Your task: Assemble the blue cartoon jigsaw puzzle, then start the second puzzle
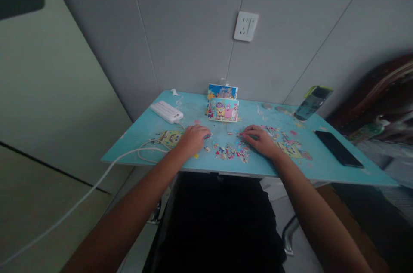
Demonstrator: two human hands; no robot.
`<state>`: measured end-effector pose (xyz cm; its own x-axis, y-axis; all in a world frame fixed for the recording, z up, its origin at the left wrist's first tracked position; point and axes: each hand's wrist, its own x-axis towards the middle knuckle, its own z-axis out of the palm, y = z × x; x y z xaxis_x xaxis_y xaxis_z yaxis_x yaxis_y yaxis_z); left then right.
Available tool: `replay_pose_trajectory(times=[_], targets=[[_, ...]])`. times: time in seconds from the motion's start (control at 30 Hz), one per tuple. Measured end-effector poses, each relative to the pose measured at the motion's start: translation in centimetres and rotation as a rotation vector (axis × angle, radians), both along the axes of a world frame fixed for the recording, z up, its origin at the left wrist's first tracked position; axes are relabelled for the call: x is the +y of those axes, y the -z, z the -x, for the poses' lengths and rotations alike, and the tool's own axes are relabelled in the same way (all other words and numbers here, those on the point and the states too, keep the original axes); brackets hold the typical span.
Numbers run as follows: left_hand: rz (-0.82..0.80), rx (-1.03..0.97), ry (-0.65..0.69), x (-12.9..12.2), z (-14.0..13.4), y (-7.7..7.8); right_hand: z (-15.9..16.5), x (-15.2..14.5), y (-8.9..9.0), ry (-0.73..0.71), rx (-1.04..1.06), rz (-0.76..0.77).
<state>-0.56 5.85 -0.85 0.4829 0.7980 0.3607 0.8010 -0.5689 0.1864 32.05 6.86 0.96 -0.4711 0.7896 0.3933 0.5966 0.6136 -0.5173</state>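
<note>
Small jigsaw puzzle pieces (pixel 227 151) lie loose in a pile on the light blue table, between my two hands. My left hand (pixel 193 139) is closed at the pile's left side, its fingertips pinching what looks like a puzzle piece (pixel 207 136). To the right, my right hand (pixel 260 140) rests low over the table with thumb and fingers together at a small puzzle piece (pixel 238 134). More pieces (pixel 271 132) lie beyond and beside that hand. A cartoon picture card (pixel 223 110) stands upright behind the pieces, with a second picture card (pixel 222 91) behind it.
A white power bank (pixel 167 112) with a white cable (pixel 106 173) sits at the left; the cable runs off the table's front edge. At the right are a black phone (pixel 338 148) and a bottle (pixel 312 102). A wall with a socket (pixel 246 26) closes the back.
</note>
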Motion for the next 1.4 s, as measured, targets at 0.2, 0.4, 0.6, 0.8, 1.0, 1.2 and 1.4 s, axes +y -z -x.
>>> replay_pose_trajectory(times=[0.2,0.4,0.6,0.8,1.0,1.2,1.4], targets=[[0.008,-0.019,0.006,0.0,-0.1,0.0,-0.3,-0.1,-0.2,0.102,0.058,-0.042],[-0.006,-0.038,-0.011,-0.1,-0.1,-0.1,-0.6,-0.2,-0.3,0.178,0.065,-0.022],[-0.020,-0.041,-0.012,-0.1,-0.1,0.0,-0.7,0.1,-0.2,0.229,0.070,-0.035],[-0.021,-0.037,-0.016,0.0,-0.1,0.0,-0.6,-0.3,-0.4,0.073,0.018,0.053],[-0.021,-0.039,-0.017,-0.1,-0.1,-0.1,-0.4,-0.4,-0.2,-0.020,0.005,0.125],[-0.024,-0.048,-0.007,-0.2,-0.1,-0.2,-0.6,-0.1,0.1,0.014,-0.013,0.120],[-0.019,-0.048,-0.012,-0.1,-0.1,-0.1,-1.4,0.3,0.6,0.204,-0.043,0.155]])
